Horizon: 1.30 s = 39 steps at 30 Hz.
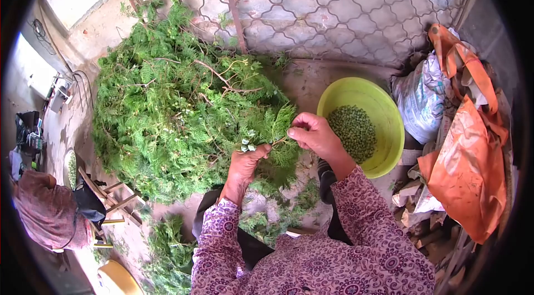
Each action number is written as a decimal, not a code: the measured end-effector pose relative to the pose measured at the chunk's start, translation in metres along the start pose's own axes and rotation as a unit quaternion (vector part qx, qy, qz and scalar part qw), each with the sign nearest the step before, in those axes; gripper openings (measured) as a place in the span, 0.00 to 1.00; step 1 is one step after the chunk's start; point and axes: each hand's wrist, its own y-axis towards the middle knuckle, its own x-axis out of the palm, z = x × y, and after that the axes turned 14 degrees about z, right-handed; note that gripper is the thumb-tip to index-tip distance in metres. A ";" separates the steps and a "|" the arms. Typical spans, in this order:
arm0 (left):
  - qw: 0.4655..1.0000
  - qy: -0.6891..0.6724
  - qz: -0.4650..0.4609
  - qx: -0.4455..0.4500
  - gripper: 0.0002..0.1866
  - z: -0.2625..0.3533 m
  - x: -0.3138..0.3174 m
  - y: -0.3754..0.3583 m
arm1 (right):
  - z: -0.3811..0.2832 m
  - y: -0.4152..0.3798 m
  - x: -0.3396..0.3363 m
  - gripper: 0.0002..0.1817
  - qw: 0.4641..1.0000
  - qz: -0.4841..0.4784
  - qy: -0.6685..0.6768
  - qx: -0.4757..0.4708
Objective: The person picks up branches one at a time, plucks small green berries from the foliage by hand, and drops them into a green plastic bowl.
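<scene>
My left hand (245, 168) is closed, with a few pale green seed cones (247, 146) showing at its fingers. A thin leafy sprig (280, 140) runs from its thumb to my right hand (319, 136), which is closed in a pinch at the sprig's other end. Both hands are over the near right edge of a large heap of green conifer branches (161, 100). Just right of my right hand stands a yellow-green basin (391, 122) with many small green cones (353, 132) in it. What lies inside my left palm is hidden.
A wire mesh (339, 11) lines the wall behind. At right are a white woven sack (420, 100), an orange bag (467, 161) and wood pieces (414, 192). Loose sprigs (169, 245) lie on the floor. Another person (50, 211) is at far left, near a yellow container (119, 278).
</scene>
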 end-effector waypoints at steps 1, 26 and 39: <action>1.000 -0.007 0.001 -0.008 0.07 0.001 -0.002 0.000 | 0.003 0.006 -0.005 0.06 1.000 0.001 0.000 0.000; 0.991 0.121 -0.021 -0.043 0.38 0.004 -0.026 -0.012 | 0.023 0.015 -0.002 0.09 0.950 -0.250 -0.175 -0.063; 0.997 0.066 -0.007 -0.046 0.26 0.009 -0.021 -0.021 | 0.018 0.011 -0.009 0.03 0.972 -0.110 0.206 0.033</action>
